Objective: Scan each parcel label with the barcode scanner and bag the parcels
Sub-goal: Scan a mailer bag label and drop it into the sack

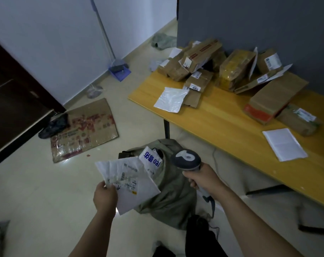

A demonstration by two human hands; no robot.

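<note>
My left hand (105, 196) grips a white plastic mailer parcel (131, 184) by its lower left corner, label side up, above the floor. My right hand (202, 178) grips the handle of a grey barcode scanner (187, 159), whose head points toward the mailer. Between the hands a grey-green sack (172, 197) lies open on the floor. A white parcel with blue print (151, 159) sticks out of its mouth. Several brown cardboard parcels (200, 58) are piled on the yellow table (222, 123) at the right.
A white mailer (171, 99) and a white sheet of paper (284, 143) lie on the table. A flattened cardboard box (83, 130) lies on the floor at left, a blue dustpan with broom (119, 71) stands by the wall. A dark cabinet (13, 101) is at far left.
</note>
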